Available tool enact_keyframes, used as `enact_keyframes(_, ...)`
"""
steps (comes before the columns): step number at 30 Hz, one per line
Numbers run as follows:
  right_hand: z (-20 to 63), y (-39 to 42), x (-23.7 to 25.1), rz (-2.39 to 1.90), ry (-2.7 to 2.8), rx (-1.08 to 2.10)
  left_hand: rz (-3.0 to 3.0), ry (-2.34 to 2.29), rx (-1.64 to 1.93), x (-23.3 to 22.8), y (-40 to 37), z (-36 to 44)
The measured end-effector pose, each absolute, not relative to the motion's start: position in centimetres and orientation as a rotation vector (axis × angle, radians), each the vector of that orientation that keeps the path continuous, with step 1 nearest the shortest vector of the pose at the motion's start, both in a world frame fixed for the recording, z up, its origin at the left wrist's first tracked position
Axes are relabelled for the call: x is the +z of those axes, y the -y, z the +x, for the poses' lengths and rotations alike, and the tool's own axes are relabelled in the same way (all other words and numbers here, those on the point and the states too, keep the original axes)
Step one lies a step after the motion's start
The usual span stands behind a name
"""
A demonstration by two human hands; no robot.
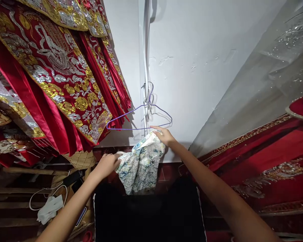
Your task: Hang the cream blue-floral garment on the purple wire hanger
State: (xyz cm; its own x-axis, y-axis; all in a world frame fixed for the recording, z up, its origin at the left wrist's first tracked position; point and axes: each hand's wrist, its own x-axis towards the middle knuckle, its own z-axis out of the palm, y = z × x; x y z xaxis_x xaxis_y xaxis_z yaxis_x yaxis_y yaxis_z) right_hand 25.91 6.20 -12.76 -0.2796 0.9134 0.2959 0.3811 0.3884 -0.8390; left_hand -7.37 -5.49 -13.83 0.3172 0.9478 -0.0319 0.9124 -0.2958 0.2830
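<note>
A white garment with a blue, green and yellow floral print (141, 164) hangs bunched between my two hands in the middle of the head view. My left hand (108, 165) is closed on its left edge, fingertips partly hidden by the cloth. At the upper right corner, my right hand (164, 136) pinches the garment, one finger reaching along the bottom bar of a purple hanger (126, 129). That hanger hooks onto a white stand (144, 53) by the wall. The garment's top edge lies just below the hanger bar; whether they touch is unclear.
Red embroidered garments (63, 70) with gold and silver work hang at the left. More red embroidered cloth (267, 161) lines the right, below sheer, glittering fabric (280, 60). On a wooden slatted surface (12, 203) at lower left are a white cable (32, 207) and crumpled tissue (49, 209).
</note>
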Motion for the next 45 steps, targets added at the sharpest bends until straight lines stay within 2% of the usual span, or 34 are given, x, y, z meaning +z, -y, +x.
enact_keyframes(4, 28.0, -4.0, -12.2, -1.241, 1.778, 0.706, 2.375, -1.718, 0.455, -13.4, 4.3, -7.9)
enact_keyframes(8, 29.3, -2.7, -11.2, -1.360, 1.695, 0.634, 2.441, -1.646, 0.865, -9.6, 2.4, -6.6)
enact_keyframes(13, 29.9, -1.8, -10.4, -1.319, 1.711, 0.617, 2.433, -1.494, 1.083, -5.6, -1.6, -4.5)
enact_keyframes(16, 30.3, -1.2, -10.0, -1.341, 1.707, 0.600, 2.370, -1.519, 1.010, -5.7, -4.0, -3.4)
enact_keyframes(20, 30.9, -0.9, -9.6, -1.391, 1.668, 0.530, 2.237, -1.707, 0.605, -7.2, -5.3, -2.8)
enact_keyframes(22, 31.0, -0.9, -9.6, -1.378, 1.685, 0.513, 2.214, -1.728, 0.532, -7.6, -5.0, -3.0)
enact_keyframes(25, 30.7, -0.9, -10.0, -1.333, 1.742, 0.489, 2.276, -1.692, 0.758, -7.4, -4.1, -3.3)
enact_keyframes(29, 29.5, -0.4, -10.4, -1.263, 1.757, 0.526, 2.428, -1.405, 1.082, -5.4, -3.7, -2.7)
enact_keyframes(34, 28.4, 1.0, -9.7, -1.233, 1.736, 0.592, 2.391, -1.219, 1.149, -3.6, -4.9, -1.2)
enact_keyframes(38, 29.8, 2.8, -8.2, -1.321, 1.755, 0.629, 2.432, -1.265, 1.113, -3.6, -5.0, -1.5)
enact_keyframes(45, 35.0, 1.8, -4.6, -1.623, 1.632, 0.240, 2.567, -1.247, 1.126, -2.6, -3.3, -1.9)
